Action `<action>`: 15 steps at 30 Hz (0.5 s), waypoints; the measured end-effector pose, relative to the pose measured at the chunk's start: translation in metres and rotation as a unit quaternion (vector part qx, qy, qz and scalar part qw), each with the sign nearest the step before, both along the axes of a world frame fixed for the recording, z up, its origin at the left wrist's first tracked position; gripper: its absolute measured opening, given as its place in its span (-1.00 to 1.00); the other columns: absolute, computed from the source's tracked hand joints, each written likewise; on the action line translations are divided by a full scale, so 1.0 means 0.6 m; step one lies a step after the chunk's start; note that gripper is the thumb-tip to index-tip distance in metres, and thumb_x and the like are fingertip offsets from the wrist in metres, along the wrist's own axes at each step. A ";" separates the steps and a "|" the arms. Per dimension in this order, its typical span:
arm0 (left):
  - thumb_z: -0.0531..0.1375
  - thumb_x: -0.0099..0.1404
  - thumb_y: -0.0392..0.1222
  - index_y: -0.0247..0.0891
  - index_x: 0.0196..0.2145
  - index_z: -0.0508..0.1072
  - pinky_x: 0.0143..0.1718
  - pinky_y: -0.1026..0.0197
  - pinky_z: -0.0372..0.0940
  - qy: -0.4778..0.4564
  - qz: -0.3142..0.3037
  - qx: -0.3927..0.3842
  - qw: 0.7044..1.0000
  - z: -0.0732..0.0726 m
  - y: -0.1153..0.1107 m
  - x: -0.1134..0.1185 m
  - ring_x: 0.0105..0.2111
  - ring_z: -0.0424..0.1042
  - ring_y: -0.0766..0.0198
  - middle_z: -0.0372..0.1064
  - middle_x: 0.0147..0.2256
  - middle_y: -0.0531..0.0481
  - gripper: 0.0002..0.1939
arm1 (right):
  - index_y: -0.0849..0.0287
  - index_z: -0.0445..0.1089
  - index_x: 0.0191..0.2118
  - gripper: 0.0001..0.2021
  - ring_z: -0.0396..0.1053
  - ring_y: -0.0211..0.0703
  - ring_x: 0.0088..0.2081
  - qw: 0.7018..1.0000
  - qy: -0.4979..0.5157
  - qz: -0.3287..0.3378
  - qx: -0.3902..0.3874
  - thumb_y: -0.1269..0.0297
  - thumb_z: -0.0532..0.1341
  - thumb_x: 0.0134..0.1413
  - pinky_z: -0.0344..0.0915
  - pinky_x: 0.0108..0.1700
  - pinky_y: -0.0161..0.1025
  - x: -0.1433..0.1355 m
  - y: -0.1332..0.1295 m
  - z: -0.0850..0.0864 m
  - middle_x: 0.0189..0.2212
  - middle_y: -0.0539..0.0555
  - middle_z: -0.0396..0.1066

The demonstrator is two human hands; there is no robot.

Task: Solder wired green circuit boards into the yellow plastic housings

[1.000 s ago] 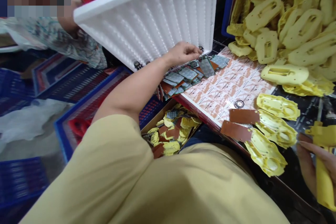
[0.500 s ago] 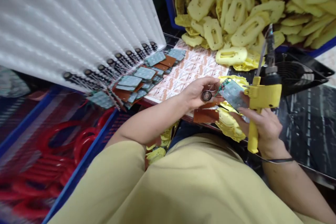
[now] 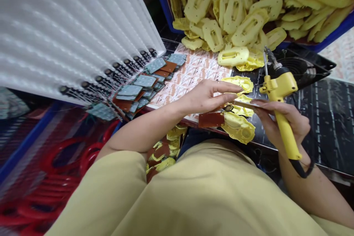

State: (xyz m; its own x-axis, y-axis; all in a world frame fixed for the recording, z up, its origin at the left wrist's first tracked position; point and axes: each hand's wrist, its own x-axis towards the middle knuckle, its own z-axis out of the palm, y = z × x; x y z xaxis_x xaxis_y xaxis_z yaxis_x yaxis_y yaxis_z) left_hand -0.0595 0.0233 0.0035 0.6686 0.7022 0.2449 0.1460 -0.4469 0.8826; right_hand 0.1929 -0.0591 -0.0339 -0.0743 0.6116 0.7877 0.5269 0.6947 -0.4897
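**Two bare hands meet over a thin board, a yellow soldering tool slung in the right one**

At far left, red rings (image 3: 63, 145) lie in a blue crate. Above them leans a ribbed white foam panel (image 3: 80, 25); black round parts line its lower edge, wired towards a heap of boards (image 3: 132, 90), probably laid there to spare the leads.

Near the middle, the left hand (image 3: 203, 97) reaches in, palm down, fingers loosely bent with a narrow gap at the thumb. I cannot tell whether it grips the thin board (image 3: 246, 104) or only touches its end. A small round part (image 3: 228, 108) hangs just below. Beneath, yellow shells (image 3: 239, 127) lie in a row on the bench, seemingly spread for easy reach.

The thin board is between the hands, above the shells, nearly edge-on, its long axis running left to right and dipping slightly rightward.

The right hand (image 3: 290, 121) pinches its right end, curled also around the soldering tool (image 3: 284, 131). The handle crosses the palm, apparently leaving the fingertips free; it slants up and left, the metal tip pointing away from the body, clear of both hands.
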 end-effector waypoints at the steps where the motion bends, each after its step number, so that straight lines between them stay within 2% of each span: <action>1: 0.35 0.45 -0.01 -0.20 -0.03 0.76 0.24 0.09 0.50 0.004 0.019 -0.020 1.000 0.004 -0.003 0.010 0.13 0.67 0.06 0.71 0.07 -0.13 -0.71 | -0.01 0.57 -0.01 -0.67 0.71 -0.09 -0.19 1.000 -0.005 0.003 0.004 0.49 0.51 0.19 0.69 -0.10 -0.26 -0.001 0.000 0.001 -0.13 -0.10 0.70; 5: 0.44 0.36 -0.07 -0.30 -0.20 0.76 -0.11 0.20 0.56 0.003 0.045 -0.128 0.991 0.001 -0.005 0.040 -0.18 0.71 0.15 0.74 -0.22 -0.10 -0.78 | -0.01 0.56 0.04 -0.62 0.71 -0.07 -0.18 1.000 -0.027 0.003 0.013 0.51 0.51 0.19 0.71 -0.10 -0.22 -0.002 -0.004 -0.001 -0.09 -0.08 0.70; 8: 0.49 0.31 0.01 -0.33 -0.23 0.72 -0.14 0.21 0.58 -0.044 0.047 -0.201 0.977 -0.010 0.003 0.047 -0.22 0.71 0.18 0.72 -0.26 -0.12 -0.70 | -0.04 0.55 0.06 -0.58 0.71 -0.05 -0.15 0.998 -0.063 -0.001 0.020 0.56 0.48 0.19 0.71 -0.08 -0.21 0.000 -0.014 0.003 -0.06 -0.08 0.70; 10: 0.48 0.33 0.12 -0.31 -0.19 0.70 -0.16 0.20 0.60 -0.066 0.065 -0.227 0.970 -0.009 0.011 0.044 -0.22 0.72 0.19 0.71 -0.27 -0.10 -0.61 | -0.04 0.53 0.07 -0.60 0.71 -0.03 -0.11 0.995 -0.091 0.039 0.018 0.50 0.50 0.19 0.71 -0.06 -0.20 0.007 -0.020 0.013 -0.02 -0.05 0.69; 13: 0.36 0.46 0.17 -0.24 -0.07 0.68 -0.20 0.22 0.58 -0.036 0.113 -0.188 0.975 0.017 0.030 0.028 -0.21 0.72 0.21 0.66 -0.30 0.00 -0.60 | -0.03 0.49 0.13 -0.59 0.70 0.02 -0.03 0.990 -0.113 0.089 0.002 0.21 0.54 0.23 0.71 -0.01 -0.14 0.030 -0.015 0.026 0.05 0.02 0.67; 15: 0.30 0.52 0.12 -0.21 -0.04 0.68 -0.21 0.21 0.55 0.014 0.138 -0.129 0.982 0.043 0.049 0.013 -0.18 0.71 0.20 0.62 -0.31 0.04 -0.65 | -0.05 0.47 0.15 -0.61 0.68 0.01 0.02 0.992 -0.115 0.048 -0.002 0.14 0.50 0.29 0.69 0.03 -0.11 0.049 0.008 0.023 0.07 0.02 0.67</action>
